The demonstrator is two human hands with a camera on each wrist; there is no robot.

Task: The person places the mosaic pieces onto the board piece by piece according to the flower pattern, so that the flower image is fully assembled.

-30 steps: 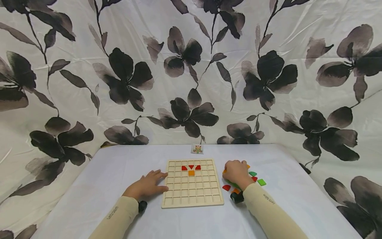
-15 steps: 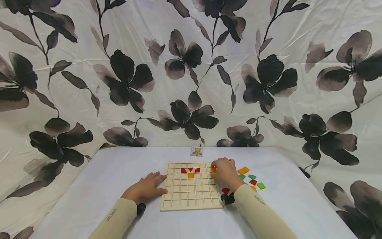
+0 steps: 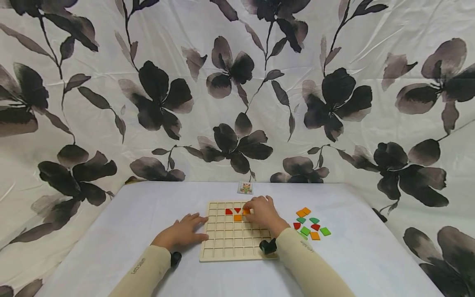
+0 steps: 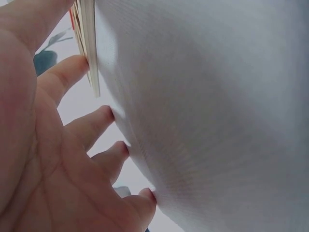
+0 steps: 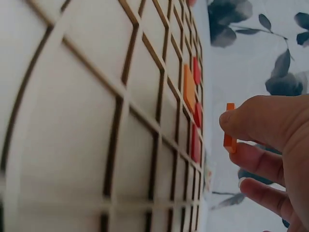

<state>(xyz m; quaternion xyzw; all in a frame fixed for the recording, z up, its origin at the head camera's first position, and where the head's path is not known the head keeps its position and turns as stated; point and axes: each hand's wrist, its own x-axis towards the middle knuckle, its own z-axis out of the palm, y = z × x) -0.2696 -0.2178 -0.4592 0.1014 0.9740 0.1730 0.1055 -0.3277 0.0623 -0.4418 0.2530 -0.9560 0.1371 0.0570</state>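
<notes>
The wooden grid board lies flat on the table. In it sit a red quarter-round tile, a red triangle and an orange square; another red tile shows in the right wrist view, covered by my hand in the head view. My right hand pinches an orange tile between thumb and forefinger, above the board and apart from it. With fingers spread, my left hand touches the board's left edge; its palm and fingertips show in the left wrist view.
Right of the board lie loose tiles: orange squares, green squares, darker green rounded pieces and red pieces. A small patterned card is behind the board. Floral cloth hangs beyond the table.
My right hand has left the loose tiles with an orange tile and moved left over the board's upper part, uncovering the pile. My left hand stays at the board's edge.
</notes>
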